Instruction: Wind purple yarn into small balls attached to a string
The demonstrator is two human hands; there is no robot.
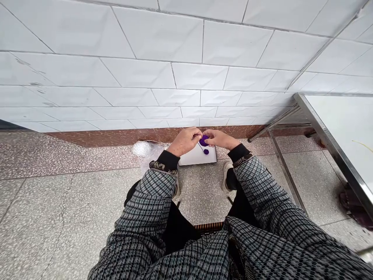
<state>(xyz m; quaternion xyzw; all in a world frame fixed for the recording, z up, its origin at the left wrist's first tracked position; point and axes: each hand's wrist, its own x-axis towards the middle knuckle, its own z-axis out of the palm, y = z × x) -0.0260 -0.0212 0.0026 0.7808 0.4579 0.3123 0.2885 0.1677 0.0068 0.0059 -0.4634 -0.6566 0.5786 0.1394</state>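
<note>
My right hand [219,139] is closed around a small purple piece of yarn work [204,140], its fingers curled along the right side. Just to the left, my left hand [186,140] is closed in a pinch at the upper left of the purple piece. Whatever its fingertips hold is too small to name. A thin purple strand hangs below the hands toward a small purple yarn ball [206,152]. That ball appears over a white board or shallow box [194,157] with a dark edge, low in front of me.
Left of the white board lies a clear plastic bag with white stringy material [142,149]. A metal-edged table [332,147] stands at the right, its legs near the wall. A white tiled wall [186,76] rises directly ahead. Under the table lies a dark purple object [355,206].
</note>
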